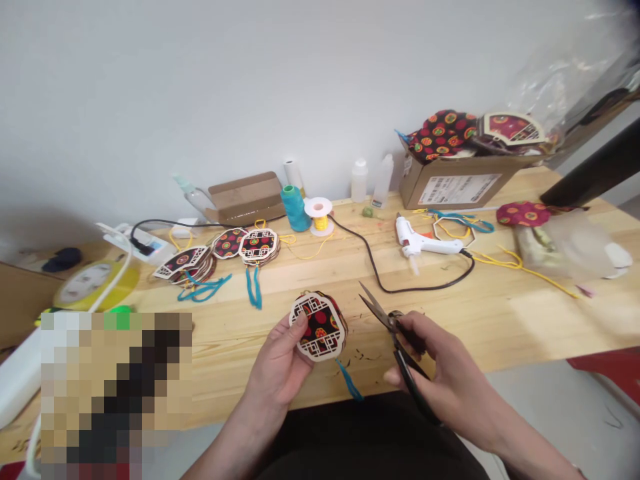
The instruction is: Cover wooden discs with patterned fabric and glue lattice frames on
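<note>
Gripped at six o'clock between thumb and fingers of the left hand [280, 357], a layered ornament [323, 327] with a pale lattice front over dark patterned fabric. Held around the handles by the right hand [440, 353], at half past four, scissors [393, 321] with blades slightly parted, pointing toward ten o'clock, near the ornament but not touching it.

Apparently assembled already, with a blue cord [350, 383] hanging at the ornament's five o'clock. Probably partly trimmed, judging by dark snippets [360, 357] between ornament and scissors; impossible to tell whether loose ends remain. Seemingly finished too, at nine o'clock, similar ornaments [259, 245] with blue cords. Seemingly unfilled, at three o'clock, an octagonal frame [477, 231] beside a white glue gun [435, 245].

Close beneath the ornament, the front edge of the wooden table [500, 320]. Bounded above the scissors by a black cable [400, 291]. Widest toward half past three, past the right hand, crossed farther back by yellow cord [543, 275].
</note>
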